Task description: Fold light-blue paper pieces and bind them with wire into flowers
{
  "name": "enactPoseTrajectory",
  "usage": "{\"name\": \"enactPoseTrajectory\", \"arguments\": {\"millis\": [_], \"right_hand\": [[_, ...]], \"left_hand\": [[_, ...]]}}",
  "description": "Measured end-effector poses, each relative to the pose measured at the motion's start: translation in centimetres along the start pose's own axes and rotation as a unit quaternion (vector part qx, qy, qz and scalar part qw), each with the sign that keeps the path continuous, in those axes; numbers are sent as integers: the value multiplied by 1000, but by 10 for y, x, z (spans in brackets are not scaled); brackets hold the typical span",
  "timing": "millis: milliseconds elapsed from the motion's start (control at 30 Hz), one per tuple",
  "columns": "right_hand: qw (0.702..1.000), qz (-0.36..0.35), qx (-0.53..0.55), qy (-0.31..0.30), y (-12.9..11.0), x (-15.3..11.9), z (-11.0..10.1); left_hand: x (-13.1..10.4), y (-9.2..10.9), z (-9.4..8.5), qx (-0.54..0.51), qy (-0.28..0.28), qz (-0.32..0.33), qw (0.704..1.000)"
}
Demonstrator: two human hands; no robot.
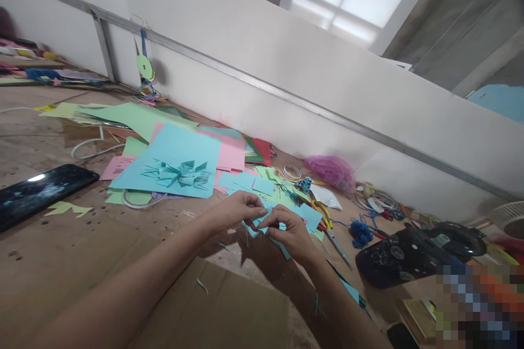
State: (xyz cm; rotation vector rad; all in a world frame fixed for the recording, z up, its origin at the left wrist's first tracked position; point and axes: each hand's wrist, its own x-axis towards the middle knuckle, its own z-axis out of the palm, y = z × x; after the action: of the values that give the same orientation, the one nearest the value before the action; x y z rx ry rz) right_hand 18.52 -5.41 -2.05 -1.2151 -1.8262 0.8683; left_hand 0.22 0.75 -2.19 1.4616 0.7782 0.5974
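Note:
Both hands meet near the middle of the head view, over the table. My left hand (pixel 240 210) pinches a small light-blue paper piece (pixel 254 227) between thumb and fingertips. Opposite it, my right hand (pixel 289 229) grips the right side of the same piece, fingers bent. The piece looks folded or cut, with narrow strips at its lower edge; its exact shape is partly hidden by the fingers. Behind and to the left, a cluster of folded blue paper shapes (pixel 184 173) lies on a large blue sheet (pixel 180 144). Light-blue paper squares (pixel 263 185) lie just beyond the hands.
Scissors with yellow handles (pixel 339 248) lie right of my right hand. A dark bottle (pixel 403 253) rests farther right, a black phone (pixel 45 191) at the left. Cardboard (pixel 216 305) lies in front. A pink mesh bundle (pixel 331 170) sits by the white wall (pixel 262 92).

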Motion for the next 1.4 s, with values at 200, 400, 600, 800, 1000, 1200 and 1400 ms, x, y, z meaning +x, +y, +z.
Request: {"name": "enactPoseTrajectory", "arguments": {"millis": [200, 400, 600, 800, 1000, 1200, 1400], "right_hand": [[1000, 3, -8, 0, 0, 0, 3], [1000, -2, -3, 19, -3, 0, 2], [994, 41, 94, 26, 0, 0, -2], [989, 66, 113, 66, 7, 1, 4], [991, 63, 53, 108, 3, -1, 9], [990, 63, 33, 120, 0, -1, 10], [988, 76, 53, 120, 4, -1, 9]], "left_hand": [[0, 2, 3, 7, 16, 10, 1000], [4, -1, 6, -44, 13, 12, 999], [2, 3, 4, -18, 43, 1, 999], [4, 0, 8, -21, 48, 16, 999], [4, 1, 13, -16, 49, 13, 999], [1, 2, 13, -5, 32, 28, 999], [-4, 9, 11, 18, 17, 58, 998]]}}
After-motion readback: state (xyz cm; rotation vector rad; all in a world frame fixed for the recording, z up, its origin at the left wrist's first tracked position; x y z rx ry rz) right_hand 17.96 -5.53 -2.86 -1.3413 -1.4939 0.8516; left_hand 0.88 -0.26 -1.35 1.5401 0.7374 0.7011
